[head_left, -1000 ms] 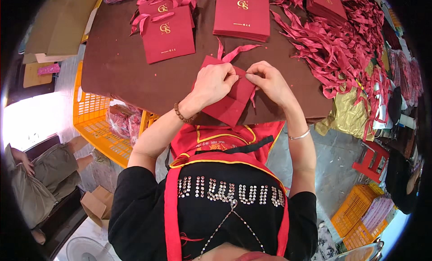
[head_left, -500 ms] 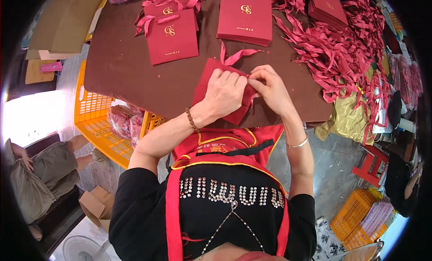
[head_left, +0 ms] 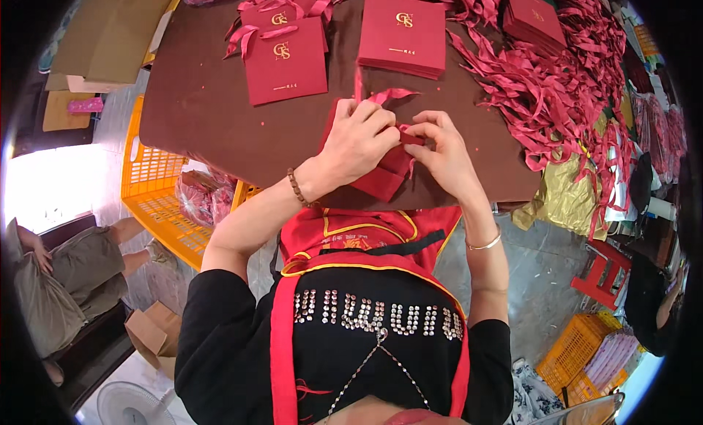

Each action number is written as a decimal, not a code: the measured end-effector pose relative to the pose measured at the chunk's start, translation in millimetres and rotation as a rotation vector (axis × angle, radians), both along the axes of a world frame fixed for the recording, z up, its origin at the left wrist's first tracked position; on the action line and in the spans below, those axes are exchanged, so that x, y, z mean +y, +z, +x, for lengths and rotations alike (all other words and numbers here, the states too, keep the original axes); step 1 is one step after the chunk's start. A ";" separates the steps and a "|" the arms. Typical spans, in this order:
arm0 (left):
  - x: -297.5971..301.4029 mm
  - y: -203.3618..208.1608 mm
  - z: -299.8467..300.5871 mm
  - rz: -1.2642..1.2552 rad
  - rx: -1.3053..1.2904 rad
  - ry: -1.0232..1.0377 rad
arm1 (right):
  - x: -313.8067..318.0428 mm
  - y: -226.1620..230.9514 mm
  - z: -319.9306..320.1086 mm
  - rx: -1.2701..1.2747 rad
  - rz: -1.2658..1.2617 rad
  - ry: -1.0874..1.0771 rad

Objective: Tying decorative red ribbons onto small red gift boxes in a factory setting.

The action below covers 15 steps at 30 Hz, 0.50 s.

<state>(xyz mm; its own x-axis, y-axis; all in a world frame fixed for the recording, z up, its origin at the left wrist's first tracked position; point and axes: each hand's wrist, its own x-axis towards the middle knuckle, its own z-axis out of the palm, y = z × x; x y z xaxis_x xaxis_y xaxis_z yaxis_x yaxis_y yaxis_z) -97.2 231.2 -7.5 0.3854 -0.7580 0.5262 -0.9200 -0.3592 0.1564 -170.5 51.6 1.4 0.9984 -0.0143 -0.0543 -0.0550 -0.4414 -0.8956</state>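
Close to the table's near edge, a small red paper bag [head_left: 382,183] sits tilted under my two hands. My left hand [head_left: 359,141] is closed over its upper part, knuckles up, and grips it. At the bag's rim my right hand [head_left: 445,153] pinches a pinkish-red ribbon [head_left: 404,132] between thumb and fingers. A loop of ribbon [head_left: 394,95] sticks out beyond the bag on the far side. My left hand hides much of the bag, and the exact spot where the ribbon passes through it cannot be made out.
Finished-looking red bags with ribbon handles [head_left: 287,66] lie far left on the brown-covered table [head_left: 212,125]. A stack of flat red bags [head_left: 403,40] lies ahead, another stack [head_left: 533,19] far right beside heaped ribbons [head_left: 527,88]. An orange crate [head_left: 157,198] stands at left; a person sits beyond.
My left hand has shifted slightly left, its fingers more curled. The bag's rim has opened wider toward my right hand, and the far ribbon loop has moved and flattened.
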 end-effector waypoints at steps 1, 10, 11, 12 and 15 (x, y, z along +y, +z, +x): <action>1.1 1.9 2.1 -0.006 0.033 -0.016 | 0.4 0.4 -0.1 0.005 -0.003 -0.018; 2.4 22.4 47.6 0.303 1.047 -0.107 | 17.8 -5.2 -5.2 -0.247 -0.242 -0.013; 0.1 24.9 50.5 0.389 1.070 -0.139 | 19.6 -5.3 -4.7 -0.249 -0.241 -0.012; -1.8 24.2 53.4 0.387 1.070 -0.136 | 21.4 -5.3 -4.7 -0.262 -0.241 -0.004; -7.9 19.7 60.1 0.491 1.249 -0.128 | 23.0 -6.5 -4.9 -0.290 -0.274 0.003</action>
